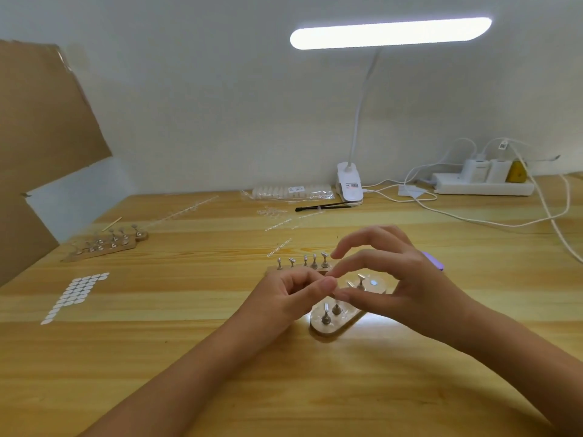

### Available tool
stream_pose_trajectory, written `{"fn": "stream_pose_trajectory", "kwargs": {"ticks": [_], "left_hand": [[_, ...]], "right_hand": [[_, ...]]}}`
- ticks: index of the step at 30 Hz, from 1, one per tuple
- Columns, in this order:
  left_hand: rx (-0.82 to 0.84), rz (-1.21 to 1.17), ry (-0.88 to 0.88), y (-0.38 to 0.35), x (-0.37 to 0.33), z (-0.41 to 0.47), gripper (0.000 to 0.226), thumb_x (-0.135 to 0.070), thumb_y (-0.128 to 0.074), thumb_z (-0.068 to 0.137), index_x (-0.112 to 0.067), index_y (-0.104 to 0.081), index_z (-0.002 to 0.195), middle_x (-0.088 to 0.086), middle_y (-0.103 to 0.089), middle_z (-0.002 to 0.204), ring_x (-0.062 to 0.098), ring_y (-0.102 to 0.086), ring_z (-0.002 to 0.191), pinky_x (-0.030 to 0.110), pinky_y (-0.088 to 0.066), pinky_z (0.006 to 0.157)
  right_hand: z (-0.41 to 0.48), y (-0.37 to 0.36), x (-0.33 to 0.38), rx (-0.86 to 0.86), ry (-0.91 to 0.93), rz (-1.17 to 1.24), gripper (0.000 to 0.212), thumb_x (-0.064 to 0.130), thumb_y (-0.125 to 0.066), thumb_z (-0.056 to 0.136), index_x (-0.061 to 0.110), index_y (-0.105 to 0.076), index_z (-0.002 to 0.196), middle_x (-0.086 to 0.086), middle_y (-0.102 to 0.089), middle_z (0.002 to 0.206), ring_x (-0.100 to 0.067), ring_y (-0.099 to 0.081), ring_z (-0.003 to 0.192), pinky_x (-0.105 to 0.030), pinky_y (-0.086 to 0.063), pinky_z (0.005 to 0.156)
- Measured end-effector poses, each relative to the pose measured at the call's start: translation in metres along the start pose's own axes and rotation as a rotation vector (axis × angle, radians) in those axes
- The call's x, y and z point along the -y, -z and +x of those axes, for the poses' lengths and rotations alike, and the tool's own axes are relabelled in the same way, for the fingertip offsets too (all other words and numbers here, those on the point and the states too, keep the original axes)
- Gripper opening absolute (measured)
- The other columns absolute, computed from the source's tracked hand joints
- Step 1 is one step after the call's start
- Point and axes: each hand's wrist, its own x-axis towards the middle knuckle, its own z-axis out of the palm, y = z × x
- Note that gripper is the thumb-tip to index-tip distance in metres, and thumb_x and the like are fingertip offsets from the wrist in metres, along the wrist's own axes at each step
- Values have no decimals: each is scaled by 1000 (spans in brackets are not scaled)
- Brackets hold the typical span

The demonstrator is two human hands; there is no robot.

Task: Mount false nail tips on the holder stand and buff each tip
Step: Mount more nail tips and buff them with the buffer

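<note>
My left hand (290,298) is curled, and its thumb and fingertips pinch a tiny clear nail tip that is barely visible. My right hand (400,279) meets it from the right. Its thumb and forefinger close round the same spot while its other fingers arch above. Directly under the fingertips lies a clear oval holder stand (342,324) with upright metal pegs. A second stand (377,287) is behind it, and a row of pegs (304,263) stands further back. A purple buffer (434,261) shows behind my right hand; whether that hand holds it I cannot tell.
On the wooden table (189,357), a sheet of white oval stickers (75,294) lies to the left. Another peg stand (104,244) sits at far left by cardboard (41,121). Clear tip strips (277,220), a bag of tips (293,192), a black brush (325,207), a clip lamp (348,184) and a power strip (482,186) with cables line the back.
</note>
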Motion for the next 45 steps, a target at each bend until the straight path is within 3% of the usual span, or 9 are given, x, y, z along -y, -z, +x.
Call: {"fn": "stream_pose_trajectory", "kwargs": {"ticks": [9,14,21,24,28,31,34,39,45], "left_hand": [[-189,-69,15,5,-2,2,50,-66,-49,81,-25,-79,89,-5,-38,57,9,-32,53,7,-40,59],[-255,-116,26,6,-6,2,49,-64,-49,81,-26,-79,82,-6,-39,56,9,-32,53,11,-39,56],[-392,-207,45,15,-6,3,45,-60,-48,86,-27,-79,81,-7,-40,58,7,-33,51,12,-38,54],[-428,-224,42,17,-4,4,44,-56,-47,91,-28,-79,80,-8,-41,57,6,-33,50,13,-36,52],[-479,-226,30,24,-2,6,45,-53,-44,96,-29,-79,81,-10,-42,56,5,-35,50,16,-37,54],[-535,-240,10,33,-1,8,46,-51,-44,100,-27,-78,82,-10,-42,57,6,-35,52,22,-34,57],[-591,-245,-14,43,1,9,45,-48,-43,102,-29,-78,80,-10,-42,58,6,-35,52,23,-32,56],[-628,-251,-21,54,5,13,44,-45,-43,103,-31,-78,79,-11,-43,57,5,-36,50,20,-32,53],[-576,-133,39,54,14,13,39,-41,-44,103,-30,-76,85,-12,-48,61,3,-40,53,14,-38,52]], "right_hand": [[4,31,-34,-183,-229,68,21,46,-65,77,36,-72,94,17,-64,106,-8,-53,112,-23,-39,98],[-4,36,-58,25,-338,-29,24,47,-65,73,34,-75,91,17,-63,106,-10,-48,114,-30,-37,95],[-7,21,-66,99,-315,-55,23,41,-68,74,31,-77,94,15,-63,109,-6,-41,114,-3,-28,83],[-7,18,-69,138,-321,-39,22,43,-68,74,37,-74,95,18,-62,109,-5,-41,116,-14,-30,92],[-9,25,-73,265,-396,22,49,57,-67,70,49,-58,118,31,-51,122,13,-31,122,-16,-29,97],[-12,19,-75,394,-394,-102,54,43,-73,82,48,-47,130,31,-39,133,6,-22,130,-24,-21,109],[-13,14,-74,418,-359,-181,44,40,-73,83,42,-55,123,33,-33,137,3,-16,136,-32,-14,116],[-11,22,-68,505,-329,-275,44,68,-66,70,47,-53,107,34,-27,134,6,-9,130,-32,-3,116],[-6,20,-48,539,-195,-336,33,56,-68,81,53,-48,107,32,-41,116,5,-33,113,-21,-30,104]]}}
